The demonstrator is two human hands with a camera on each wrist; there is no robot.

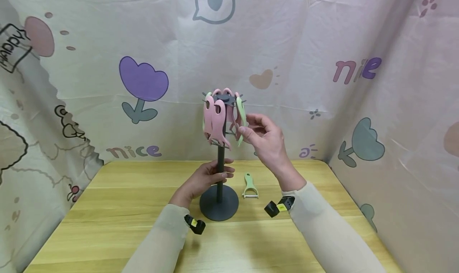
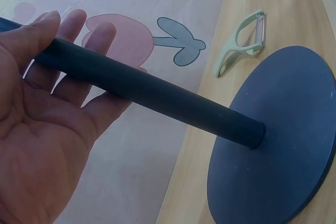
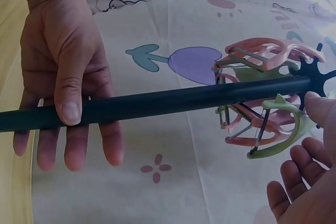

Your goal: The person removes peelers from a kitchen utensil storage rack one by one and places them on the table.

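A dark stand has a round base (image 1: 211, 211), an upright pole (image 2: 173, 98) and a hooked top (image 3: 312, 74). My left hand (image 1: 206, 178) holds the pole midway up, thumb on one side and fingers loosely behind it. Several pink peelers (image 1: 217, 123) hang round the top with some green ones. At the right side of the ring, my right hand (image 1: 267, 139) has its thumb and fingers about a hanging green peeler (image 3: 289, 137), the thumb overlapping it in the head view. Another green peeler (image 1: 249, 185) lies on the table, right of the base.
The wooden table (image 1: 125, 209) reaches back to a pale patterned curtain (image 1: 287, 38), which also closes off both sides. Its back edge lies just behind the stand. Black wrist cameras sit on the left sleeve (image 1: 161, 237) and the right sleeve (image 1: 322, 221).
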